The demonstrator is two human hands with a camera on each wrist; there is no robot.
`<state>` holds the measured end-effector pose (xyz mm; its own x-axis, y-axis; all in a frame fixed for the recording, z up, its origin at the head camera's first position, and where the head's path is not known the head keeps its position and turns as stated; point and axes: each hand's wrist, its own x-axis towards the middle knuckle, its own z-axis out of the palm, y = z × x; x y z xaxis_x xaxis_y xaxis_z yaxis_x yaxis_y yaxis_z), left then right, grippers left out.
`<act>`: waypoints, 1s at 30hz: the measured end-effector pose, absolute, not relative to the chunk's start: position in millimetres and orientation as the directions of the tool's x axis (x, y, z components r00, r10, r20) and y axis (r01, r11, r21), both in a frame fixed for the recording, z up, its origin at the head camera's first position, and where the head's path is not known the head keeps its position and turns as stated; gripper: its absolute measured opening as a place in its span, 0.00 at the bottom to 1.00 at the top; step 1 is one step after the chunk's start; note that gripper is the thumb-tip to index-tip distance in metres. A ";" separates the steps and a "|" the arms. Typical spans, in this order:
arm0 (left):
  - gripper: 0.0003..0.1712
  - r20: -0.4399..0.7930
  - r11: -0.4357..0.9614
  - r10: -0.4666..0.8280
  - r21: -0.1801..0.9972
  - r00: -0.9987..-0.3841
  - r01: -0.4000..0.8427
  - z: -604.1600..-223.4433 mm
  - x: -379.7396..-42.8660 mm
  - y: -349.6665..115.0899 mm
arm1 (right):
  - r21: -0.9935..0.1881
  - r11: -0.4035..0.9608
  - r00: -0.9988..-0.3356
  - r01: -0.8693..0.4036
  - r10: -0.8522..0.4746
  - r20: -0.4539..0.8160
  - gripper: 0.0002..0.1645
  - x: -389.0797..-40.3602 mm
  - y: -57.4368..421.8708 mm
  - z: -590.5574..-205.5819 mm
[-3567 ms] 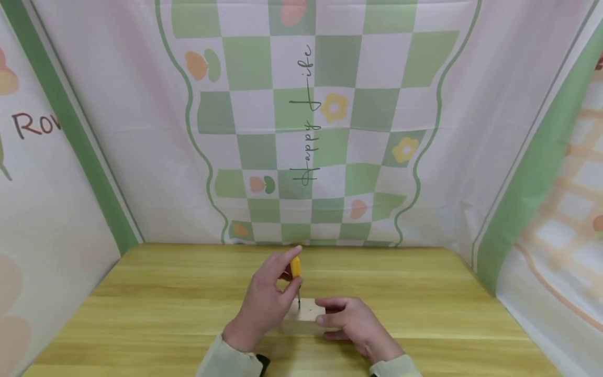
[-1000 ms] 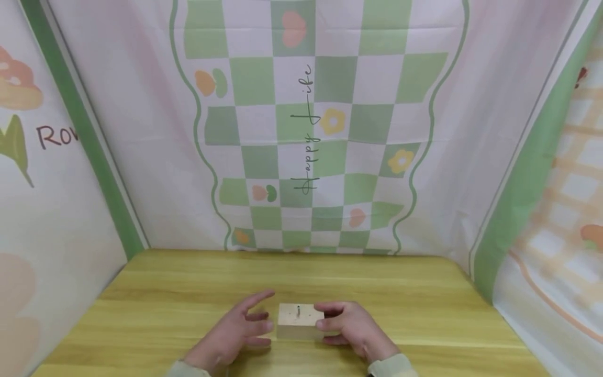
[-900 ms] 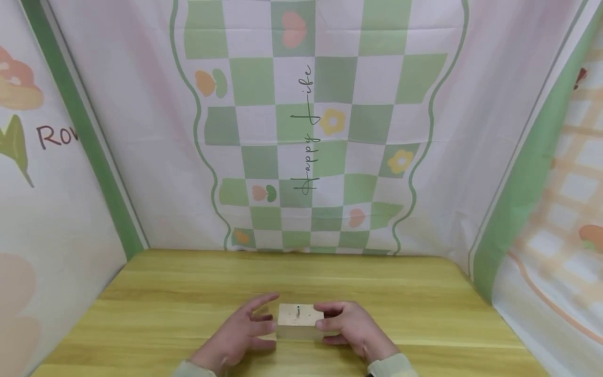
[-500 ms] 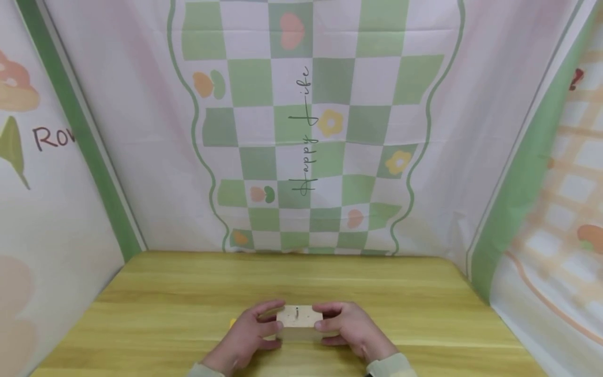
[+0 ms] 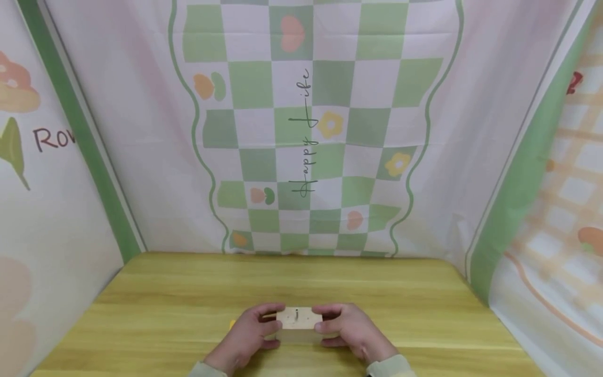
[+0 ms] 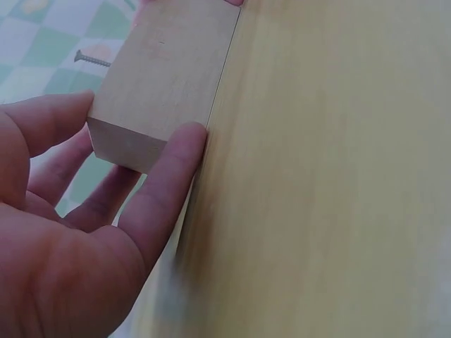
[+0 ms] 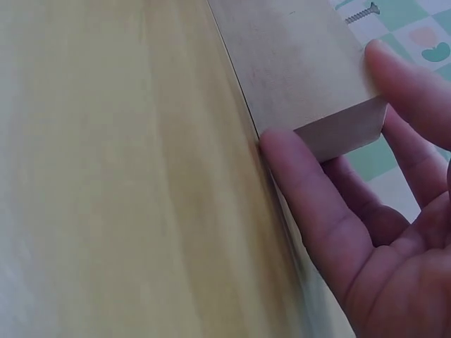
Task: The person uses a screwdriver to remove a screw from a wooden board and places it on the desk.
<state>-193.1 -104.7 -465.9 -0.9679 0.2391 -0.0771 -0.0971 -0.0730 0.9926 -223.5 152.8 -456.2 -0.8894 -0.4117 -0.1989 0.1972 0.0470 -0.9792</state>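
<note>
A pale wooden block (image 5: 299,335) rests on the table in the head view, with a screw (image 5: 297,314) standing up from its top face. My left hand (image 5: 251,333) grips the block's left end, thumb and fingers spread over its edges. At the other end, my right hand (image 5: 350,331) holds it the same way. Both wrist views show the block (image 6: 169,70) between fingertips, and the screw (image 7: 363,13) juts out with threads visible. A yellow piece (image 5: 233,324), probably the screwdriver's handle, peeks out behind my left hand; the rest is hidden.
The wood-grain table (image 5: 165,303) runs back to a hanging cloth (image 5: 330,173) with green and white checks. Cloth panels also stand at the left (image 5: 28,209) and right (image 5: 556,225). Small dark holes or marks lie beside the screw on the block.
Earlier my left hand held a yellow-handled screwdriver upright over the block. It has let go, then moved in from the left and taken the block's left end. My right hand has stayed.
</note>
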 end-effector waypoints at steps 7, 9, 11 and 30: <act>0.26 -0.090 -0.074 0.237 0.991 -0.967 -0.110 -467.3 -191.7 -104.3 | -0.983 0.051 -0.908 0.179 -0.375 -0.185 0.30 -223.3 158.8 -443.8; 0.26 -0.090 -0.077 0.238 0.991 -0.967 -0.111 -467.0 -191.3 -103.8 | -0.986 0.009 -0.938 0.168 -0.307 -0.163 0.30 -224.7 161.4 -436.7; 0.26 -0.087 -0.076 0.240 0.991 -0.967 -0.108 -466.8 -191.3 -103.3 | -0.987 -0.051 -0.960 0.153 -0.243 -0.136 0.27 -226.7 163.8 -429.7; 0.28 -0.087 -0.089 0.244 0.990 -0.966 -0.111 -465.7 -192.7 -105.4 | -0.996 -0.072 -0.935 0.051 -0.355 -0.022 0.20 -219.3 117.9 -427.1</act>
<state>-192.7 -105.4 -465.7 -0.9660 0.2438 -0.0866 -0.1110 -0.0885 0.9899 -219.3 117.9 -427.1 -0.9346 -0.3550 -0.0224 0.0511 -0.0717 -0.9961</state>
